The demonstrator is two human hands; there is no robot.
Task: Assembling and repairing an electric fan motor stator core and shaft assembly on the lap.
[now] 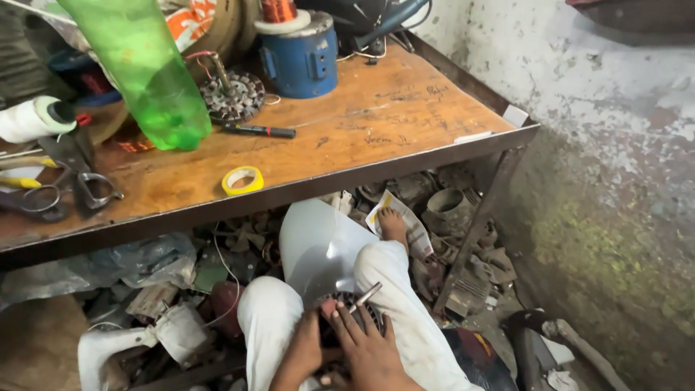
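Note:
A round dark motor part (352, 305) with a metal shaft sticking up rests on my lap, between my white-trousered knees. My left hand (300, 355) grips its left side. My right hand (371, 353) lies over its front, fingers spread across the windings. A white sheet (318, 246) lies under my legs, and my bare foot (393, 223) rests on paper beneath the table.
A wooden worktable (376, 123) carries a green plastic bottle (156, 72), a blue cylinder with copper wire (298, 51), a round stator (232, 95), a marker (259, 131), yellow tape (242, 179) and scissors (51, 192). Scrap metal parts (456, 217) crowd the floor beneath. A rough wall (601, 145) stands to the right.

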